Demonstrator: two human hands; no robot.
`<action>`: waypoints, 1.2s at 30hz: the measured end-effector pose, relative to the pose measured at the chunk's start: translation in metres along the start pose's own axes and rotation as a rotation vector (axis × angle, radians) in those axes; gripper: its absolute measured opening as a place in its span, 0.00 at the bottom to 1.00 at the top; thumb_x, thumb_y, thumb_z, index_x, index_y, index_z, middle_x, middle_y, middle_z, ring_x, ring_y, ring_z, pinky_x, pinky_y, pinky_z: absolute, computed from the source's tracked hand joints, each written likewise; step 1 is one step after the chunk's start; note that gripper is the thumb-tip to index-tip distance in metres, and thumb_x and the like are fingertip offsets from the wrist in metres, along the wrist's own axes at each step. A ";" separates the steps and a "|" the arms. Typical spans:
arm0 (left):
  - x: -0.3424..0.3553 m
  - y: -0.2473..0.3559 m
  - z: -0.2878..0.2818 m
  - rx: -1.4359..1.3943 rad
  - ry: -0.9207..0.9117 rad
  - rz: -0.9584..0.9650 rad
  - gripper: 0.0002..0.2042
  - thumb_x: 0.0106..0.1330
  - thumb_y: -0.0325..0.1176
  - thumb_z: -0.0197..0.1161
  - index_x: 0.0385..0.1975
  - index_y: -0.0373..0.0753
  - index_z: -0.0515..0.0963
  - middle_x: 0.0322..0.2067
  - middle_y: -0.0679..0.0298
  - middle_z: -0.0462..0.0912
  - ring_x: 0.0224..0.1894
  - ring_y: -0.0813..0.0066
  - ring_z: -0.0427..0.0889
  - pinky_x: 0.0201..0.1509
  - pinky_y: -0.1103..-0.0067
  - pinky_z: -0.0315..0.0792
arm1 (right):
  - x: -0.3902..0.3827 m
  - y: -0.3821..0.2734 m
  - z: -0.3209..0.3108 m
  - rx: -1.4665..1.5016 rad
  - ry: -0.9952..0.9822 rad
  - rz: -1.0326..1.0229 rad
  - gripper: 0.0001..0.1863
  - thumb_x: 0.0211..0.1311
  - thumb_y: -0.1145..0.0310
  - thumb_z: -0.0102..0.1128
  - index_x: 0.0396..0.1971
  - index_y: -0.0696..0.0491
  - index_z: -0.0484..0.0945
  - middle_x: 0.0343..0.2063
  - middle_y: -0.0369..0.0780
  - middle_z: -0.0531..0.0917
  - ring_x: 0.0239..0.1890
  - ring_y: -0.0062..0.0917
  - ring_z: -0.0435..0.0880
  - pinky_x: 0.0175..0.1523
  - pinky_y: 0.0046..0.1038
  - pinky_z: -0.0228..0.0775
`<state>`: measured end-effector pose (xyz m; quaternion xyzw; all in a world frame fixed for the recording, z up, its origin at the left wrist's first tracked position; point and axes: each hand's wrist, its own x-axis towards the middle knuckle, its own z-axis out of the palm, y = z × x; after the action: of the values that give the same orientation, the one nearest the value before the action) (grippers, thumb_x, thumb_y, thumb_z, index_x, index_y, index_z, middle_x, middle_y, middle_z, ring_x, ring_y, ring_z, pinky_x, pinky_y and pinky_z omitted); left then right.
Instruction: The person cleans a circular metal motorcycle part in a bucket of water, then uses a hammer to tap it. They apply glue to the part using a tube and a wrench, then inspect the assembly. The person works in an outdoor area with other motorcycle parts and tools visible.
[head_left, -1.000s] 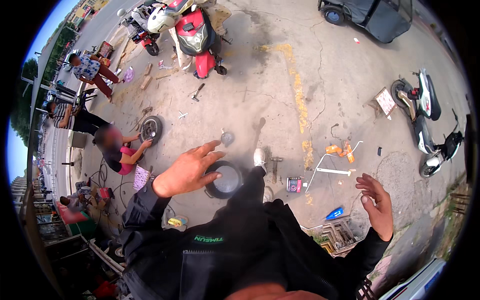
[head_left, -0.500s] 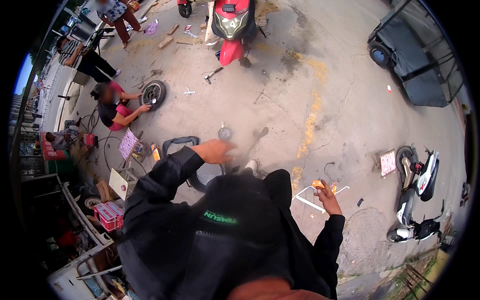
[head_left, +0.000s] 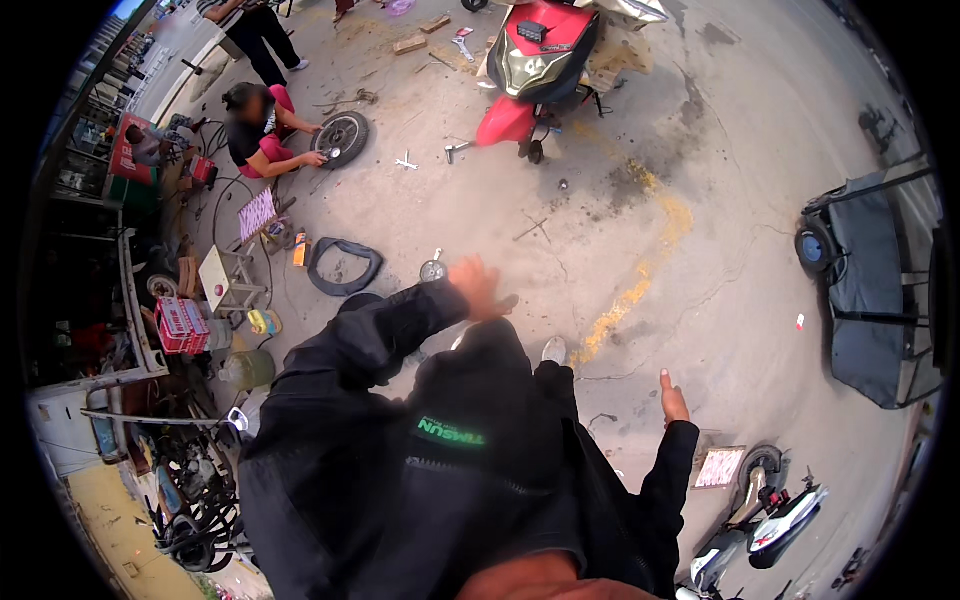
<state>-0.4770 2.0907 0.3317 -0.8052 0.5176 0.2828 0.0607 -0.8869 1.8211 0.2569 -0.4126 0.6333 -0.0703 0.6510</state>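
Observation:
My left hand (head_left: pixel 478 287) is stretched out in front of my body, smeared by motion, its fingers apart and nothing seen in them. Just beyond it, a round metal part with a short stem (head_left: pixel 433 270) lies on the ground. To its left rests a black rubber tube loop (head_left: pixel 346 266). Out to my right, my right hand (head_left: pixel 674 401) hangs over bare pavement with one finger extended. Its other fingers show only in part, and no held thing is visible. My dark sleeves and jacket hide the ground below me.
Ahead stands a red scooter (head_left: pixel 545 50). A crouching person holds a wheel (head_left: pixel 343 139) at the left, near a wrench (head_left: pixel 405 161). A stool (head_left: pixel 228 278), red crate (head_left: pixel 182 325) and bucket (head_left: pixel 248 370) line the left. At right are a dark covered vehicle (head_left: pixel 872 300) and white scooter (head_left: pixel 785 527).
My view and body have turned left, so the surroundings swing clockwise. My right hand is now away from the orange box and white frame, which are out of sight.

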 end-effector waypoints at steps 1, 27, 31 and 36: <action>0.003 -0.004 0.013 0.085 0.016 -0.109 0.27 0.69 0.54 0.54 0.58 0.39 0.73 0.48 0.47 0.80 0.57 0.57 0.76 0.53 0.63 0.73 | -0.017 -0.036 0.041 -0.800 0.048 0.191 0.32 0.70 0.50 0.50 0.66 0.55 0.62 0.53 0.45 0.79 0.51 0.32 0.81 0.54 0.35 0.72; -0.015 -0.356 0.197 -1.127 0.250 -1.118 0.18 0.65 0.47 0.58 0.41 0.38 0.83 0.36 0.49 0.85 0.43 0.49 0.83 0.49 0.64 0.75 | 0.315 -0.213 0.519 -1.065 -0.625 -0.200 0.11 0.66 0.67 0.58 0.40 0.60 0.79 0.26 0.37 0.83 0.23 0.21 0.82 0.29 0.24 0.73; 0.035 -0.443 0.184 -1.241 0.471 -1.108 0.18 0.65 0.45 0.58 0.41 0.35 0.82 0.32 0.49 0.85 0.41 0.51 0.85 0.47 0.67 0.76 | 0.341 -0.251 0.608 -1.234 -0.673 -0.419 0.12 0.64 0.66 0.60 0.38 0.60 0.81 0.27 0.42 0.85 0.32 0.23 0.86 0.36 0.27 0.78; 0.099 -0.531 0.150 -1.225 0.287 -1.057 0.19 0.65 0.46 0.59 0.44 0.37 0.82 0.33 0.52 0.86 0.40 0.57 0.86 0.49 0.69 0.76 | 0.351 -0.333 0.754 -1.322 -0.598 -0.666 0.14 0.60 0.59 0.61 0.36 0.53 0.83 0.33 0.45 0.86 0.42 0.41 0.85 0.49 0.39 0.75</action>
<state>-0.0447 2.3125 0.0522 -0.8615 -0.1735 0.3434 -0.3313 -0.0116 1.7273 0.0883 -0.8821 0.1858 0.2425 0.3585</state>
